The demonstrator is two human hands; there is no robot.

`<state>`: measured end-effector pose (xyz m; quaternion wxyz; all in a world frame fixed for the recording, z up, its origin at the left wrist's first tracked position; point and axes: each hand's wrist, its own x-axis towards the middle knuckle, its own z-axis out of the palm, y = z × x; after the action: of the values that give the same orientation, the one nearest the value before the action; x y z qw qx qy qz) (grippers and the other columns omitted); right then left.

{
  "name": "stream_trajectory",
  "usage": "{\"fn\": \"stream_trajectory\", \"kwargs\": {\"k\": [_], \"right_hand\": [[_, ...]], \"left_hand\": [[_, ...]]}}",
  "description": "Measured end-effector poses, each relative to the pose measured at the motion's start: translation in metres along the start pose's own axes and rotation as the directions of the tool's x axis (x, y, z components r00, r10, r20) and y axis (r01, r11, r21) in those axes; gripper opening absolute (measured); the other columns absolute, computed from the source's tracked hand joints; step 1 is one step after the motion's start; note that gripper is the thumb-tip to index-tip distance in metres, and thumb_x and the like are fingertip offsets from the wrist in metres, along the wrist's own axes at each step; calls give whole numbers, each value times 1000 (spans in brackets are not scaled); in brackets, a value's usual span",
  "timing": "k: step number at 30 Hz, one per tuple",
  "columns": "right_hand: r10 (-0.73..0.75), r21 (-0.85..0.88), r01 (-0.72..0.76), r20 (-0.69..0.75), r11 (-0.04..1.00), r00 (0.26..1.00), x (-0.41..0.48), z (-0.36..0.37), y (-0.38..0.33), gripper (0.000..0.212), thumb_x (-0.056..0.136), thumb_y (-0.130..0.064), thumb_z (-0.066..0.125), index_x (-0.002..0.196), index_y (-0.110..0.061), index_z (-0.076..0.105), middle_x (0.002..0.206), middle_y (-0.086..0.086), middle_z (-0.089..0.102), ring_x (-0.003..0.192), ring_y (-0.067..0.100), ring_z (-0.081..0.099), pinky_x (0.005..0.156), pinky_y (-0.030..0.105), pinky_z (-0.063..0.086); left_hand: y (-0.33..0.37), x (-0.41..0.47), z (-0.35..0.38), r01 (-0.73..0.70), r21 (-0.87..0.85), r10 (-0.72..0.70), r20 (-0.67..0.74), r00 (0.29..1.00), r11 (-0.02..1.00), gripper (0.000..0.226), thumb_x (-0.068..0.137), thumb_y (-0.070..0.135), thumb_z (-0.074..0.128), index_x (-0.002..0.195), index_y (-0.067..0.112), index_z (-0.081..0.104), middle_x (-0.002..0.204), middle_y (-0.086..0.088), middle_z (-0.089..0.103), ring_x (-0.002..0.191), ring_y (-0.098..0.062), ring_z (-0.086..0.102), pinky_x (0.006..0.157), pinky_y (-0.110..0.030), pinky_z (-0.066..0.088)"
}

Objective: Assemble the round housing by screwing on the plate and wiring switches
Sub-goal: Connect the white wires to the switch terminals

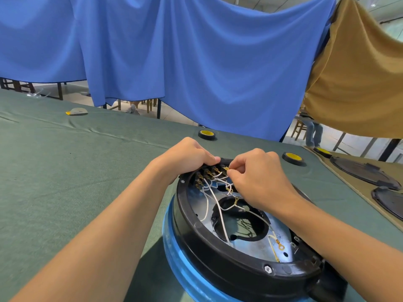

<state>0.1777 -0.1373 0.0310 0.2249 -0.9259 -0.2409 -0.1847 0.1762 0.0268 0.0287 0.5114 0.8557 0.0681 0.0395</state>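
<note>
While my left hand (pixel 187 155) grips the far rim of the round housing (pixel 218 256) on the table (pixel 65 171), my right hand (pixel 259 177) pinches a brass terminal (pixel 226 168) at the switches (pixel 209 173). White wire (pixel 220 182) looks limp and the terminal probably bends easily, so I hold the crimp, not the lead.

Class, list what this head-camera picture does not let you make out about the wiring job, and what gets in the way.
1. Head view: switches on the far rim of the round housing, mostly covered by the left hand.
2. Head view: whether the wire connector is seated; too small, and the right hand pinching it hides it.
3. Head view: tape roll label, too small to read.
</note>
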Motion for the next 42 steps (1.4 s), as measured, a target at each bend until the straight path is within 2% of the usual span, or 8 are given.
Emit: {"fn": "stream_trajectory", "kwargs": {"k": [7,13,23,31,33,36,40,42], "right_hand": [[14,-11,-14,7,1000,1000,0,2,0,19,88,-14,61,78,-11,77,72,7,71,70,19,65,66,34,58],[27,-24,-27,23,999,999,2,3,0,21,88,-15,59,77,-11,76,73,7,71,74,20,64,66,28,50],[-10,-7,11,48,1000,999,8,3,0,22,88,-10,57,75,-9,76,69,8,70,68,19,65,65,34,57],[-29,9,28,140,1000,990,12,-6,-1,22,91,-17,59,81,-11,76,68,6,69,71,18,63,69,34,55],[3,-5,-2,128,1000,992,11,-19,3,21,91,-26,60,80,-18,77,69,0,70,73,16,63,70,31,52],[70,-59,-70,-14,996,997,2,-42,17,18,89,-31,60,85,-24,76,79,-8,71,83,15,64,78,32,52],[287,-267,-264,53,927,956,-27,-59,41,33,90,-49,55,112,-26,64,98,-4,68,96,22,61,85,39,52],[382,-244,-344,128,906,915,-39,-59,49,42,90,-56,53,119,-26,60,100,-3,67,95,21,59,83,35,50]], "left_hand": [[1,-2,0,-8,1,8,18,1000,1000,25,88,34,74,104,15,78,99,-5,75,96,-23,68,98,-42,52],[1,-1,0,-7,-20,7,8,1000,1000,22,86,33,76,96,15,80,92,-6,77,94,-25,71,95,-41,54],[2,-2,0,-2,-1,2,12,1000,1000,22,88,35,74,98,16,80,89,-5,76,89,-22,70,92,-38,54],[-1,3,2,-36,19,37,-16,999,999,16,88,32,73,97,20,80,77,4,76,77,-13,69,69,-28,52],[-2,5,4,-81,28,81,-22,996,996,19,90,25,71,106,19,78,92,3,77,87,-13,69,82,-31,53],[0,5,4,-191,33,190,16,982,981,41,94,6,64,132,22,63,131,2,65,122,-13,59,111,-39,42],[-2,8,-1,-230,136,232,0,973,964,42,97,2,56,130,26,64,126,2,68,120,-12,61,104,-28,43],[-4,8,-6,-204,182,216,-48,975,962,38,98,3,54,126,25,67,121,2,71,115,-13,63,96,-25,43]]}}
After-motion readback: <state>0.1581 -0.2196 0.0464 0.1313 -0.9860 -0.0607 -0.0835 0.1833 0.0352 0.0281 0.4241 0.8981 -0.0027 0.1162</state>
